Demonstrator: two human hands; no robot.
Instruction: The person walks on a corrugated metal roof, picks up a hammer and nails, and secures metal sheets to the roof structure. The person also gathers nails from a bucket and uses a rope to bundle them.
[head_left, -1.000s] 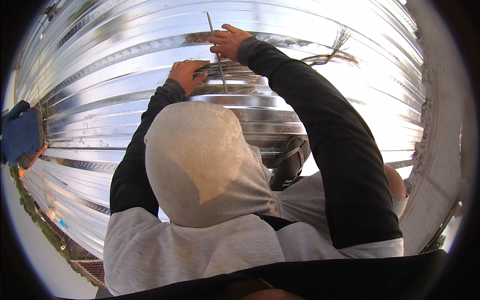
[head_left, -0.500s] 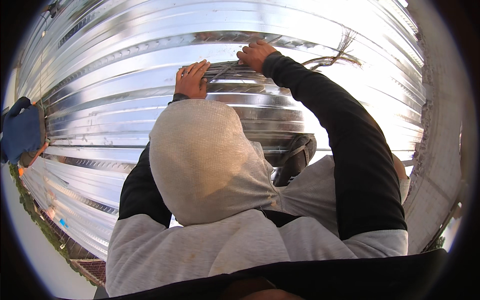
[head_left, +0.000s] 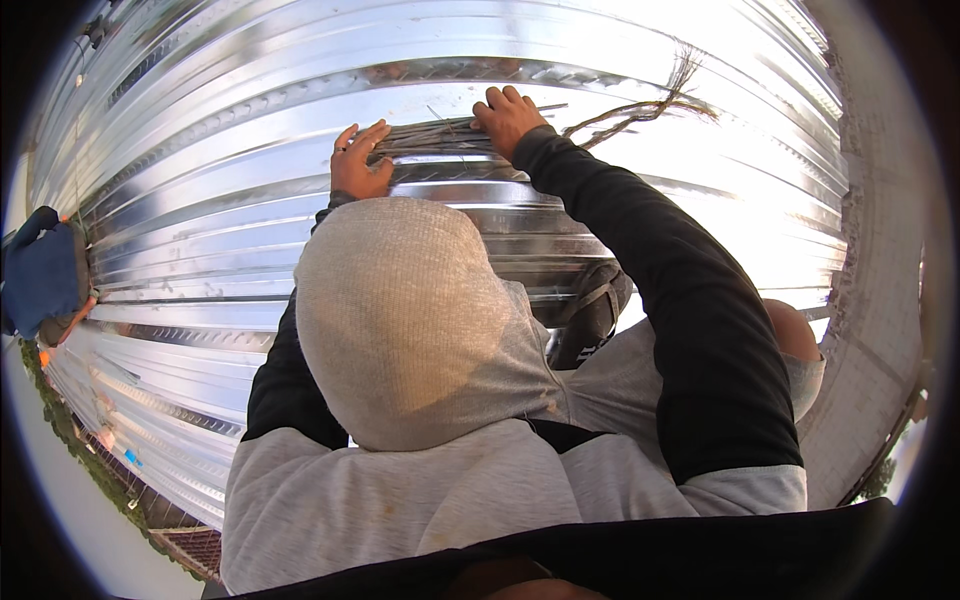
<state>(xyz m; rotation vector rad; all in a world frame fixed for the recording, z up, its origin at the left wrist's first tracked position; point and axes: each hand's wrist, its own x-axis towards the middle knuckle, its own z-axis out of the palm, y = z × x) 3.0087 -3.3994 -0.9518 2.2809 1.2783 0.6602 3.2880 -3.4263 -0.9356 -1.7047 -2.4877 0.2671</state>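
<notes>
A bundle of thin dark metal wires (head_left: 435,140) lies crosswise over the ribbed metal sheeting (head_left: 250,170). My left hand (head_left: 362,165) is at the bundle's left end, with fingers along the upper side and the thumb below. Farther right, my right hand (head_left: 508,118) grips the bundle from above with curled fingers; its fingertips are partly hidden. A thin wire sticks up between my hands. Beyond my right wrist lies a loose, branching bunch of wires (head_left: 635,112) with a frayed end.
A dome of beige knit fabric (head_left: 400,310) rises between my arms. Behind it shows a dark shoe (head_left: 595,310). At the far left edge is a person in blue (head_left: 45,270). A pale concrete strip (head_left: 880,250) borders the sheeting on the right.
Both hands have shifted slightly left. My left hand has slid off the bundle's top to its end, so more wires show. A stretch of wire now shows to the right of my right hand.
</notes>
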